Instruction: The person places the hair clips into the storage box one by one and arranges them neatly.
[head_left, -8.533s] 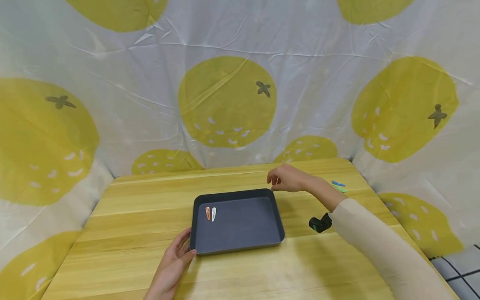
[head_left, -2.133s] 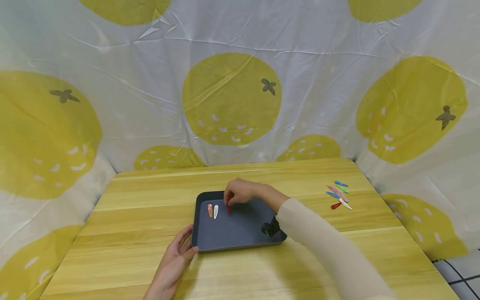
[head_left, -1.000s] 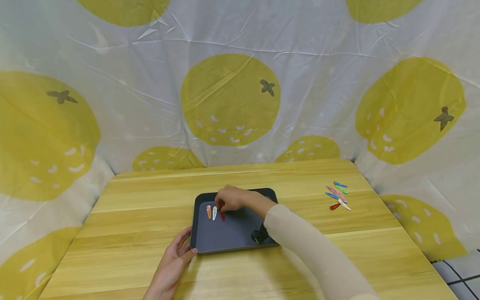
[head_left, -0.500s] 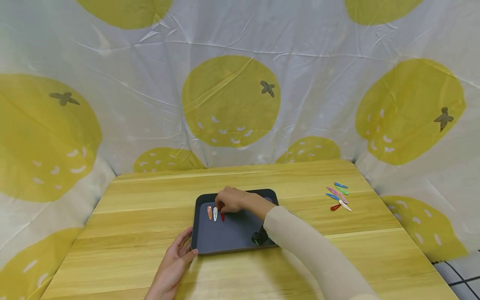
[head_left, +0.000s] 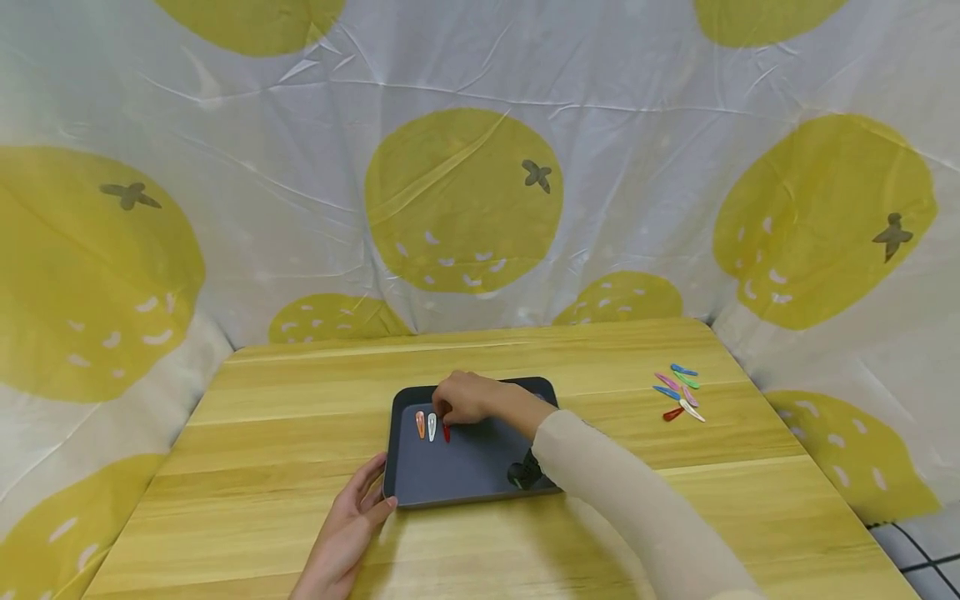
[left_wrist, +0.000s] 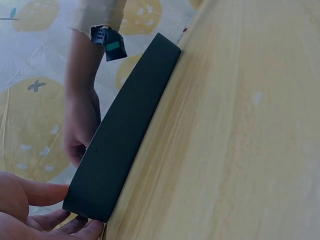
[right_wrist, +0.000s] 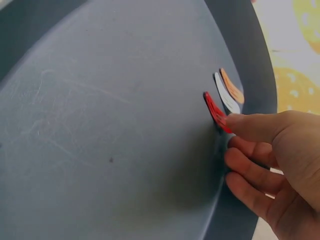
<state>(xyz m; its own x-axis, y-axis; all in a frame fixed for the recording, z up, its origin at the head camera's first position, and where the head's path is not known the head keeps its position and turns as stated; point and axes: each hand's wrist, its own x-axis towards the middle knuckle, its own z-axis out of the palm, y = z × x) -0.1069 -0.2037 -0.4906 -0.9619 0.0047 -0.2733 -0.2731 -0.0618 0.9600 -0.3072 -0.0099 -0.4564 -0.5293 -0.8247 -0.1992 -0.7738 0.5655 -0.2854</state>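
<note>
A white clip (right_wrist: pixel 226 93) lies between the red clip (right_wrist: pixel 215 110) and orange clip (right_wrist: pixel 232 87).

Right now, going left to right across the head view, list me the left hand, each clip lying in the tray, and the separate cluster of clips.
Left hand → orange hair clip → white hair clip → red hair clip → cluster of clips.

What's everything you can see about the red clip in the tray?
The red clip is slim and glossy, with openings along it; it may be painted metal. It seems to rest on the floor of the dark tray, narrow end towards the near rim, beside the white clip with a gap. The right hand has its grip on the far end, partly hiding it.
</note>
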